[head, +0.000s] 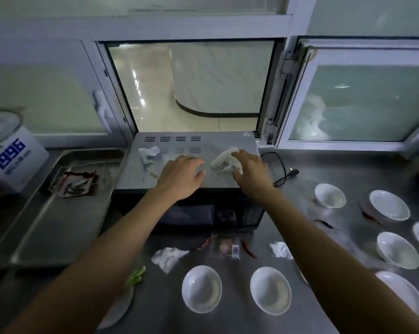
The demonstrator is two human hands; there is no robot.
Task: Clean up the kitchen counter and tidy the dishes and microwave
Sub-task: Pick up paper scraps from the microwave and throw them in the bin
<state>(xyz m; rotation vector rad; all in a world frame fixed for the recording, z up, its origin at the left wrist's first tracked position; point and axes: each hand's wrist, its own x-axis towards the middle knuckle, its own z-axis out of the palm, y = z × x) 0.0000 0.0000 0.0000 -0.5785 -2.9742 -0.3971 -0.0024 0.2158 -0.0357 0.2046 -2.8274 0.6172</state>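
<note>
A grey microwave (136,174) stands at the back of the steel counter, its top dirty with small scraps. My left hand (182,175) rests palm down on the middle of that top, fingers spread, holding nothing. My right hand (250,171) lies over a white crumpled cloth (221,160) on the right part of the top, fingers curled onto it. A second crumpled white tissue (149,153) lies at the top's left rear. Several white bowls sit on the counter, two (201,288) (271,289) right in front of me.
A steel tray (47,232) at left holds a torn wrapper with red chillies (76,183). Crumpled tissues (168,257) (282,249), dried chillies (249,249), a small packet (227,247) and green scraps (137,276) litter the counter. The microwave's cord (284,171) trails right. A white box (13,160) stands far left.
</note>
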